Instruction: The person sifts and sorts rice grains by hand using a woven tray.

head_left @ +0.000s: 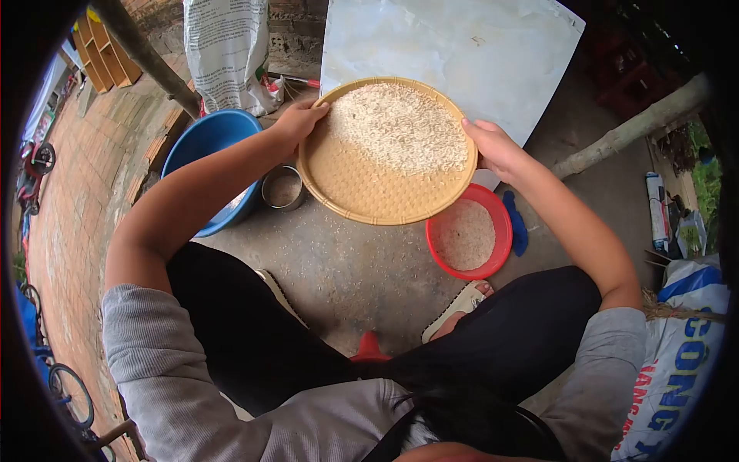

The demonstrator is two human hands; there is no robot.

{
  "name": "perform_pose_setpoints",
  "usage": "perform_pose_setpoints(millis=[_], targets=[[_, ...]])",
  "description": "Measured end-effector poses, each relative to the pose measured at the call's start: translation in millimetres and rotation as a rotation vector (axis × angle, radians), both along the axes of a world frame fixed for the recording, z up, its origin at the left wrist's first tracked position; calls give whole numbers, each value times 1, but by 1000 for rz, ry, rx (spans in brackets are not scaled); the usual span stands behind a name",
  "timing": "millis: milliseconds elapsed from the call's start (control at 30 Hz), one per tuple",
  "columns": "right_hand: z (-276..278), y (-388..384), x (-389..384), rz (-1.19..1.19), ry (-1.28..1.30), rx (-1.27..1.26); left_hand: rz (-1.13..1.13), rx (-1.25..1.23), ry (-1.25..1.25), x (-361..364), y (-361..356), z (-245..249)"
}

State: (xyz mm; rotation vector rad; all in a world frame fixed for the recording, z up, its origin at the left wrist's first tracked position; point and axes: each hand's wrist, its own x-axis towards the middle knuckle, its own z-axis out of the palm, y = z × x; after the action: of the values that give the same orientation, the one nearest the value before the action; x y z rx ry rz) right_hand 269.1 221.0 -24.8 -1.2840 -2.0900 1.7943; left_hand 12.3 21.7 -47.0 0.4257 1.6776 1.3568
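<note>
Both grips closed: left hand (296,119) and right hand (493,146) clasp one round woven bamboo tray (362,189) of rice (400,127). Below: one red plastic basin (506,231), one blue plastic basin (204,138).

Red bowl (504,239) half under tray (362,185), sack (227,46) print perhaps unreadable

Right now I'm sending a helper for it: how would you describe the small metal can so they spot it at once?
Find the big blue basin on the floor at the person's left. Right beside it, partly hidden by the edge of the raised woven tray, stands the small metal can. It alone is shiny steel; the basin and the red bowl are plastic.
</note>
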Motion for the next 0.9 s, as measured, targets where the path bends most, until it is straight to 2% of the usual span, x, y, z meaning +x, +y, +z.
perform_pose_setpoints(millis=[100,167,233,300,367,533,667,767,833,900], targets=[[2,0,-2,32,35,-14,-7,51,53,-5,3,-8],[-11,19,3,-45,-29,-5,-50,65,155,-8,13,-31],[-29,29,5,-33,10,26,-58,-91,231,23,8,-5],[-31,31,7,-53,25,37,-54,-85,198,18,11,-15],[-22,21,7,-44,13,21,-50,24,121,0,15,-35],[-10,15,7,32,34,-21,-2,43,1,-4,7,-21],[-23,35,13,-65,45,-26,-32,-63,176,32,9,-5],[-23,28,14,-93,51,0,-61,-36,232,34,10,2],[-15,16,11,-106,40,21,-42,57,53,4,13,-9],[-5,5,10,81,71,-48,1,61,41,-3,5,-2]])
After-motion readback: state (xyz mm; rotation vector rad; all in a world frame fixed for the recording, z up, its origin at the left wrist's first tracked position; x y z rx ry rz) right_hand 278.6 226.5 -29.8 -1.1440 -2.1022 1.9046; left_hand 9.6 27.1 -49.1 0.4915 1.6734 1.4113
